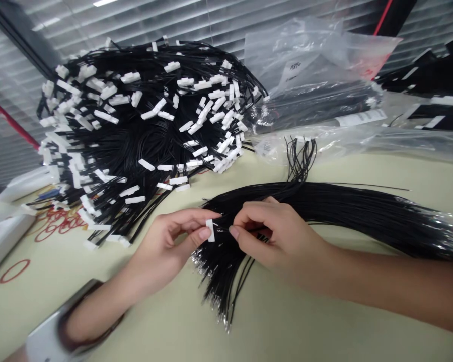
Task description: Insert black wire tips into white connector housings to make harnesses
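Between the thumb and forefinger of my left hand (pixel 177 241) is a small white connector (pixel 210 230). My right hand (pixel 275 231) pinches a thin black wire just to the right of it, with the wire's end pointing at the connector. Whether the tip touches the connector is too small to tell. Beneath both hands lies a thick bundle of black wires (pixel 347 208) with silvery metal ends at the lower left and far right.
A large heap of black cables with white connectors (pixel 147 125) fills the back left. Clear plastic bags (pixel 313 95) lie behind the bundle. Red rubber bands (pixel 14 271) and a white box (pixel 7 241) are at the left of the table (pixel 305 322).
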Demonstrator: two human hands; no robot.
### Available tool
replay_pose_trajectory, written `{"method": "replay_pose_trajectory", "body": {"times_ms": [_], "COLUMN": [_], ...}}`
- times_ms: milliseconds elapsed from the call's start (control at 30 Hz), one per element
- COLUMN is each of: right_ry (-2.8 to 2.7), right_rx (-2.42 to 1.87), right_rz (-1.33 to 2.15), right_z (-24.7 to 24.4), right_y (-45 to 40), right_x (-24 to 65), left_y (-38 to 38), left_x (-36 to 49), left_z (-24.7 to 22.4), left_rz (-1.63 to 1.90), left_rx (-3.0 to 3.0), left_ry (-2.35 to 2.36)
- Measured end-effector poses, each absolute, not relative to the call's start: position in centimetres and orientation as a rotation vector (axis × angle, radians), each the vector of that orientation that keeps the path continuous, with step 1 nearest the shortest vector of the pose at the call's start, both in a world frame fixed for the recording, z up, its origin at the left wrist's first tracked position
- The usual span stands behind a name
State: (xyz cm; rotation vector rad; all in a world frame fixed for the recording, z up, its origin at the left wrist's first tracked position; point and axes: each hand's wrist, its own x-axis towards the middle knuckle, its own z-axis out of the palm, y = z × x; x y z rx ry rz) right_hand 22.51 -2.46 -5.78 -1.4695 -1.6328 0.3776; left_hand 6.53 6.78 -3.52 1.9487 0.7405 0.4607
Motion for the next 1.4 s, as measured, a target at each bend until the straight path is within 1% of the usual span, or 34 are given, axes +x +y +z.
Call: {"method": "replay_pose_trajectory", "body": {"times_ms": [767,1133,1200,1333,1400], "right_ry": [-1.695,-1.746,-1.728,-1.643,-1.633], "right_rx": [-1.447,-1.372,-1.353,-1.344,-1.368], "right_rz": [0.315,0.239,0.278,0.512,0.54], "right_z": [-6.43,-6.64,-6.49,-6.15,-6.15], "right_y": [-2.36,-2.22,-2.31,-2.39,-2.38], "right_x": [22.66,22.93,22.98,23.06,23.03], "left_y": [7.11,6.92,6.79,6.72,6.74], "left_x": [6.16,6.14,6.16,6.28,6.38], "left_z": [-4.14,-4.37,-4.26,-3.97,-3.93], "left_rz": [0.495,0.504,0.518,0.51,0.501], "left_rx": [2.036,2.023,1.992,1.876,1.866], "left_ry": [0.623,0.649,0.645,0.632,0.616]}}
